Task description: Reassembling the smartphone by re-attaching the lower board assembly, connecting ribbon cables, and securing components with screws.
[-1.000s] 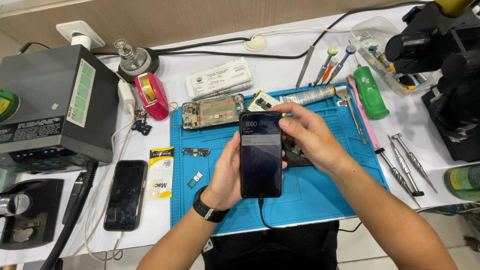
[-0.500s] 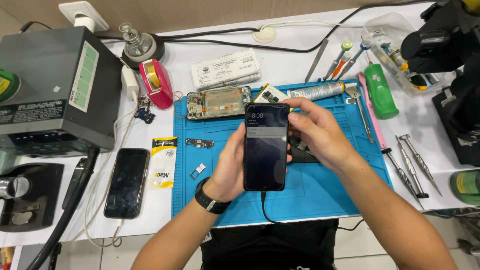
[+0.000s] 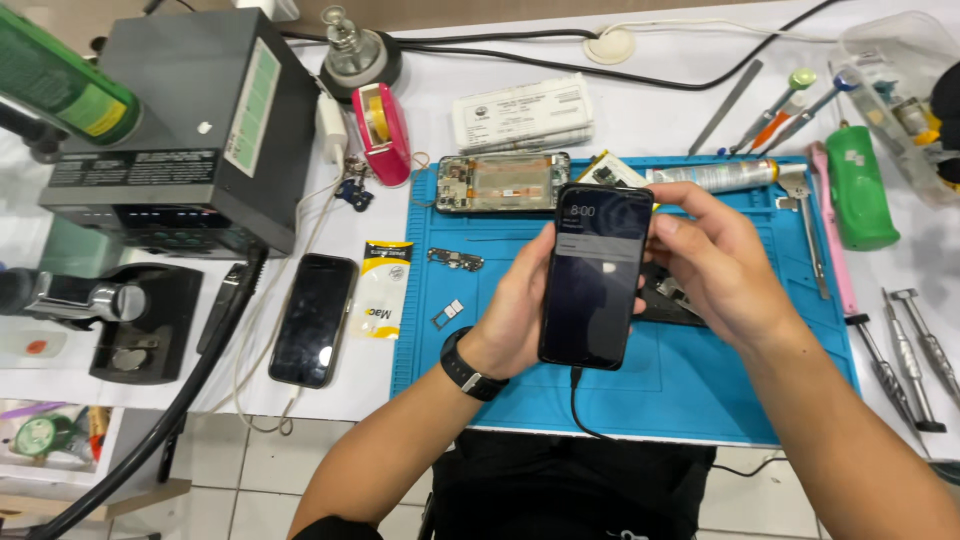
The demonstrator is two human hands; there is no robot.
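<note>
The left hand [image 3: 520,310] cradles the lit black phone [image 3: 595,275] from behind, fingers curled on its edge, tilted up so the screen faces the wearer, while the right hand [image 3: 715,265] pinches its upper right side. A cable [image 3: 585,405] hangs from its bottom end. Beyond the hands lies an opened phone frame [image 3: 500,183] on the blue mat [image 3: 690,385]; left of the left hand a second dark phone [image 3: 313,318] rests on the surface.

Two intact phones are in view: one black smartphone with a lit screen [image 3: 595,275] at the centre of the frame, and one dark smartphone lying face up [image 3: 313,318] at centre left. One opened phone frame with exposed parts [image 3: 502,183] lies at upper centre. One blue rectangular work mat [image 3: 690,390] fills the middle. Two metal screwdrivers [image 3: 915,350] lie at the right edge.
</note>
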